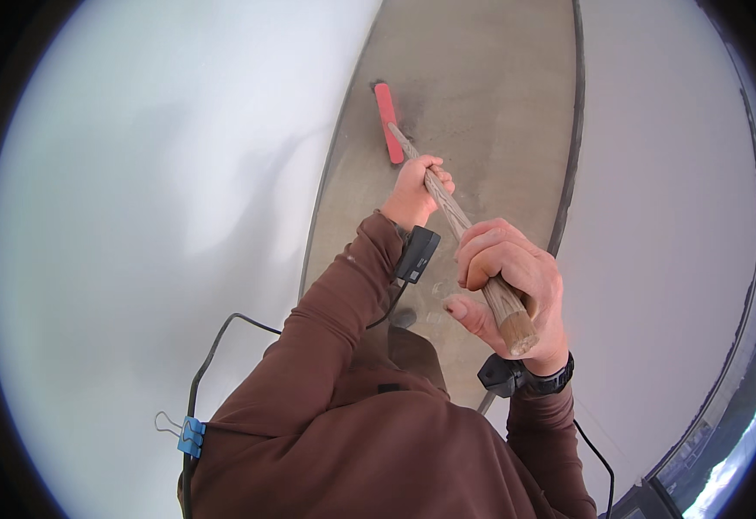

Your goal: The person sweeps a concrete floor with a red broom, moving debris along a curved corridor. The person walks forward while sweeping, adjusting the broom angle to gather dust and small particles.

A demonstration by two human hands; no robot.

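A push broom with a red head point(388, 123) and a wooden handle point(453, 211) slants across the view in front of me. My left hand point(420, 187) is wrapped around the lower part of the handle, not far from the head as seen from above. Close to the handle's top end, my right hand point(514, 285) curls its fingers over the wood, its thumb held apart from them. The head rests on the brown-grey floor point(481, 97), near the foot of the left wall. Dark bristles or dirt show along its edges; which of the two I cannot tell.
A white wall point(125, 194) runs along my left and a pale wall point(656, 194) along my right, with a dark baseboard point(569, 162). At far right is a window point(734, 447). A black cable point(209, 357) hangs at my left arm, held by a blue binder clip point(191, 436).
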